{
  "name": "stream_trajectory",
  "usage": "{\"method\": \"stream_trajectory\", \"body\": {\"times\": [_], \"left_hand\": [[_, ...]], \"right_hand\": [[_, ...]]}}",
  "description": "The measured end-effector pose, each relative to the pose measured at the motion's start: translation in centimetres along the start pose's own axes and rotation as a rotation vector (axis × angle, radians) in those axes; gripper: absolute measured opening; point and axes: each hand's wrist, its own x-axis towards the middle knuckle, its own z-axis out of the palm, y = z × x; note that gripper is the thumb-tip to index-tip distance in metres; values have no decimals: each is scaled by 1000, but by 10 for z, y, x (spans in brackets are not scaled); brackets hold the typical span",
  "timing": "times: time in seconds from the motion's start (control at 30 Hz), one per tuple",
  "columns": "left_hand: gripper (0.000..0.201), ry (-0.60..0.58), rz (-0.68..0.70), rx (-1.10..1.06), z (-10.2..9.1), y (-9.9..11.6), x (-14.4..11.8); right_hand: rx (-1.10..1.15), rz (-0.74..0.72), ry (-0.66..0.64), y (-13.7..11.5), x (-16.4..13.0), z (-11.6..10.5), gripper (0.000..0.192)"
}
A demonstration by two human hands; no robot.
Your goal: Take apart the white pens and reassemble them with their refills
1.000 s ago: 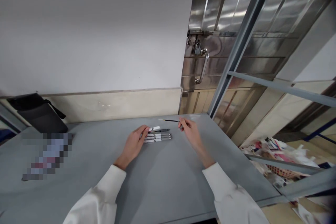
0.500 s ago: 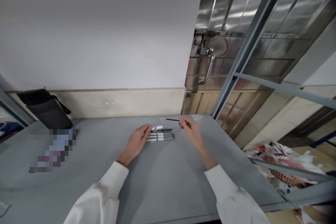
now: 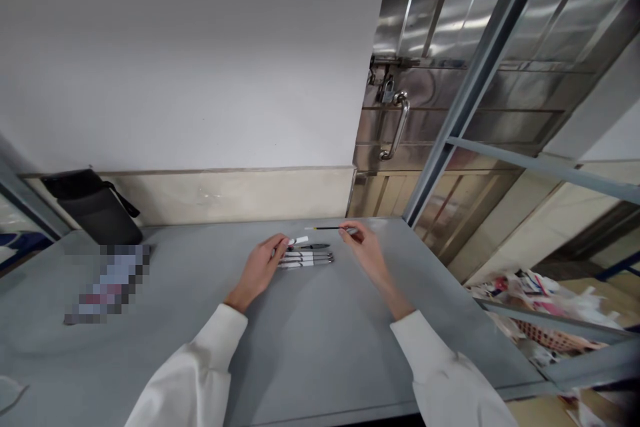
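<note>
Between the fingers of my left hand is a white pen barrel, its free end pointing right. My right hand pinches a thin pen refill, dark with a yellow band and a pale end that points left toward the barrel. The refill and the barrel are apart. Below them several white pens with dark tips lie side by side on the table, partly hidden by my left hand. A dark grey pen part lies just above that row.
A grey table runs up to the wall. On its left stand a black pouch-like case and a blurred-out packet. A grey metal post rises at the right corner, with a basket of scraps beyond the edge.
My right hand still holds the refill, now lying more level. The barrel in my left hand has dipped very slightly. Otherwise the view has only shifted a little.
</note>
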Motion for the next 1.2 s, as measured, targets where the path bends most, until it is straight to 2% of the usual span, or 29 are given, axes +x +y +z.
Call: {"method": "stream_trajectory", "body": {"times": [0.83, 1.2], "left_hand": [[34, 7, 8, -22, -1, 0, 1], [33, -18, 9, -41, -2, 7, 1]], "right_hand": [[-12, -15, -4, 3, 2, -3, 36], [17, -10, 42, 6, 4, -9, 36]]}}
